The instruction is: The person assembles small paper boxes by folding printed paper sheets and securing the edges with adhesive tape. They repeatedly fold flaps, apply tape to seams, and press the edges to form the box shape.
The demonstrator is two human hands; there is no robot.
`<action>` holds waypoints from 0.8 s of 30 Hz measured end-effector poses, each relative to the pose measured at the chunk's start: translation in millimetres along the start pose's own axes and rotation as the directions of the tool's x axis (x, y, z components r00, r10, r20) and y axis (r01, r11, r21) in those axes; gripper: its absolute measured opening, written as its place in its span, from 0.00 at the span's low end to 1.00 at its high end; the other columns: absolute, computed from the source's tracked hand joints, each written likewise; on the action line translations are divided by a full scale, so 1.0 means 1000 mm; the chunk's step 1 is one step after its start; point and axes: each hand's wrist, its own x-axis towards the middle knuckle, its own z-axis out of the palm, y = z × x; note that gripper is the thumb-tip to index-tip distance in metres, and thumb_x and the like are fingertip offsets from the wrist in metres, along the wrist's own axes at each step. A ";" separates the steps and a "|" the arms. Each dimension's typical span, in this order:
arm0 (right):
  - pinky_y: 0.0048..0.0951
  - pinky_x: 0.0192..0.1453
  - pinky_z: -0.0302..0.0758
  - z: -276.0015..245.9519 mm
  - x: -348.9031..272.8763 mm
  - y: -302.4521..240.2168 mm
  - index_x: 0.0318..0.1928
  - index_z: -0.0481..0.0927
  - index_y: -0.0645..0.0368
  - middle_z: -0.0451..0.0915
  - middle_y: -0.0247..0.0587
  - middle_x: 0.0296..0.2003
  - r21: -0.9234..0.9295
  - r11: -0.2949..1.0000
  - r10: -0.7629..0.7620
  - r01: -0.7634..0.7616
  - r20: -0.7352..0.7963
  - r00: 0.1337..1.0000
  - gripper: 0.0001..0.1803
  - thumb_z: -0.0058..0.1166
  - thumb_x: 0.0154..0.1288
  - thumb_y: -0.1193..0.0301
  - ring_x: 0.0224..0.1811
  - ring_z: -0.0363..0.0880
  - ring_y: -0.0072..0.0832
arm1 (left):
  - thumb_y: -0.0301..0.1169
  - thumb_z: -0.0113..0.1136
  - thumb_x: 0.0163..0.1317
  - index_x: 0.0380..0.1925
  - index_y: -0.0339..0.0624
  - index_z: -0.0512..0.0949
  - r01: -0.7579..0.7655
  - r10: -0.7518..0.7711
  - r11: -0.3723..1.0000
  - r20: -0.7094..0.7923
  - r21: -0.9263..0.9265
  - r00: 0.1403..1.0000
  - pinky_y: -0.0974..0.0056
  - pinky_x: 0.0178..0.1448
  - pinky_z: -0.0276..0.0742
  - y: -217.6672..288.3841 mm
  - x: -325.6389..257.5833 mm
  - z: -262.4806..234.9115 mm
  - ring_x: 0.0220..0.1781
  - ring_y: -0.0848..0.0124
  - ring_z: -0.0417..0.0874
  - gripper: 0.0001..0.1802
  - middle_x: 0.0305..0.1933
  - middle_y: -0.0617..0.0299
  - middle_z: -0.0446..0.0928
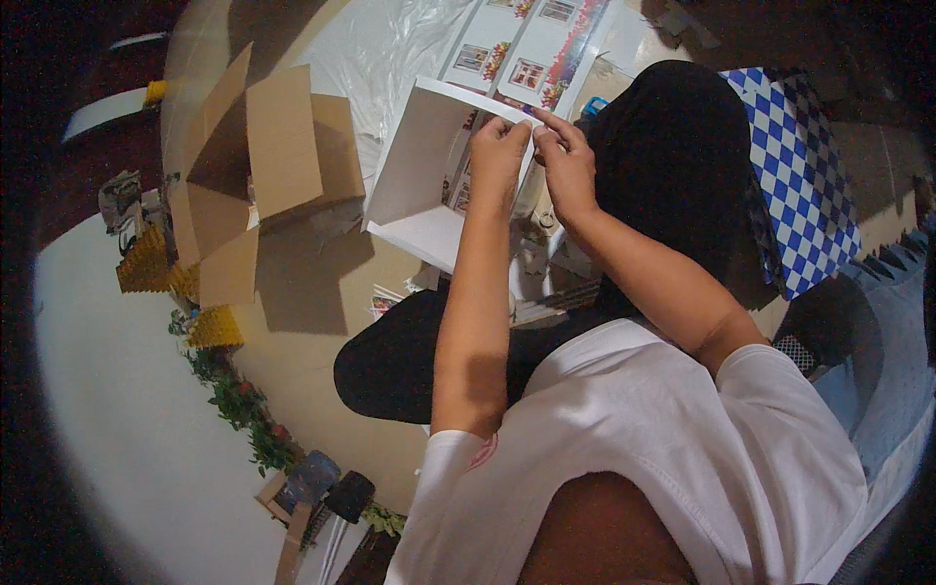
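Note:
A white board box [419,161], its near side uncovered, stands in front of me with printed window pictures on one inner wall. My left hand [497,158] is closed on the upper right edge of the box, the fingertips bent over the rim. Right beside it, my right hand [567,164] pinches the same edge near the corner, thumb and forefinger together. Whether something small sits between the fingertips is hidden. Behind the box lies a printed sheet [522,49] showing house windows and red flowers.
An opened brown cardboard box [283,136] stands to the left. Clear plastic [361,58] spreads behind. At right is a blue-and-white checked panel [795,185]. Artificial greenery [239,405] and yellow pieces [146,261] line the left side. Paper scraps lie between my legs.

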 end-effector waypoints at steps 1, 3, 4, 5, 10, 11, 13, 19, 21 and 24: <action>0.23 0.45 0.75 0.000 0.000 -0.004 0.53 0.80 0.54 0.72 0.34 0.45 0.000 1.000 0.009 -0.009 0.001 1.000 0.16 0.53 0.66 0.69 0.43 0.73 0.21 | 0.30 0.61 0.58 0.33 0.33 0.79 0.008 -0.008 1.000 0.012 -0.007 1.000 0.70 0.39 0.71 0.000 0.001 0.000 0.32 0.76 0.77 0.09 0.32 0.62 0.80; 0.28 0.52 0.72 -0.001 0.001 -0.011 0.51 0.81 0.51 0.73 0.41 0.46 0.056 0.995 0.082 -0.082 -0.005 0.997 0.16 0.54 0.63 0.69 0.45 0.74 0.27 | 0.30 0.61 0.59 0.34 0.34 0.79 0.024 -0.023 1.000 0.035 -0.019 0.999 0.71 0.39 0.71 -0.001 0.002 -0.003 0.33 0.76 0.77 0.09 0.32 0.62 0.80; 0.30 0.55 0.71 -0.001 0.001 -0.017 0.50 0.82 0.50 0.73 0.45 0.46 0.084 0.990 0.118 -0.117 -0.006 0.993 0.16 0.55 0.62 0.69 0.46 0.74 0.31 | 0.29 0.62 0.59 0.34 0.34 0.79 0.028 -0.026 0.999 0.048 -0.041 0.998 0.71 0.39 0.71 0.002 0.002 -0.002 0.33 0.76 0.77 0.09 0.32 0.62 0.80; 0.30 0.54 0.72 -0.001 0.003 -0.017 0.49 0.83 0.50 0.73 0.44 0.46 0.080 0.990 0.120 -0.119 -0.016 0.993 0.15 0.55 0.61 0.70 0.46 0.74 0.31 | 0.29 0.62 0.58 0.34 0.33 0.79 0.033 -0.029 0.998 0.061 -0.062 0.998 0.71 0.39 0.71 0.005 0.001 -0.001 0.33 0.76 0.77 0.09 0.33 0.62 0.80; 0.29 0.52 0.73 0.003 0.008 -0.012 0.46 0.84 0.51 0.74 0.43 0.44 0.042 0.997 0.073 -0.070 -0.076 0.994 0.14 0.56 0.59 0.71 0.44 0.75 0.30 | 0.26 0.63 0.57 0.34 0.33 0.79 0.063 -0.046 0.976 0.084 -0.211 0.995 0.71 0.41 0.72 -0.001 0.006 -0.003 0.34 0.75 0.79 0.08 0.33 0.60 0.80; 0.29 0.52 0.72 0.003 0.009 -0.010 0.46 0.84 0.52 0.74 0.43 0.44 0.041 0.996 0.079 -0.075 -0.081 0.994 0.14 0.56 0.59 0.71 0.44 0.75 0.30 | 0.25 0.63 0.57 0.34 0.33 0.79 0.050 -0.034 0.966 0.067 -0.255 0.997 0.71 0.41 0.73 -0.001 0.004 0.001 0.34 0.75 0.79 0.07 0.33 0.60 0.80; 0.29 0.52 0.72 0.004 0.010 -0.007 0.45 0.84 0.52 0.74 0.43 0.43 0.039 0.996 0.089 -0.085 -0.088 0.992 0.13 0.56 0.58 0.71 0.44 0.75 0.31 | 0.25 0.63 0.56 0.34 0.33 0.79 0.062 -0.043 0.960 0.072 -0.273 0.996 0.71 0.42 0.73 -0.004 0.006 -0.001 0.34 0.75 0.79 0.07 0.33 0.60 0.80; 0.30 0.52 0.72 0.004 0.011 -0.005 0.43 0.84 0.54 0.74 0.43 0.43 0.019 0.997 0.076 -0.074 -0.104 0.992 0.13 0.57 0.57 0.71 0.44 0.75 0.32 | 0.25 0.64 0.56 0.33 0.35 0.79 0.156 -0.131 0.967 0.135 -0.200 0.982 0.72 0.42 0.73 -0.011 0.010 -0.011 0.35 0.75 0.79 0.07 0.33 0.62 0.80; 0.30 0.52 0.72 0.005 0.013 -0.003 0.43 0.84 0.54 0.74 0.43 0.42 0.010 0.996 0.092 -0.091 -0.109 0.990 0.13 0.57 0.57 0.71 0.44 0.75 0.32 | 0.26 0.64 0.56 0.33 0.35 0.79 0.169 -0.151 0.973 0.119 -0.156 0.981 0.72 0.41 0.73 -0.005 0.007 -0.009 0.34 0.75 0.79 0.07 0.33 0.62 0.80; 0.30 0.52 0.72 0.006 0.013 -0.003 0.43 0.84 0.55 0.75 0.43 0.42 0.014 0.993 0.114 -0.113 -0.110 0.987 0.13 0.57 0.56 0.71 0.43 0.75 0.32 | 0.27 0.63 0.56 0.33 0.34 0.80 0.114 -0.101 0.984 0.100 -0.135 0.990 0.73 0.40 0.72 -0.010 0.008 -0.010 0.34 0.76 0.78 0.07 0.33 0.62 0.81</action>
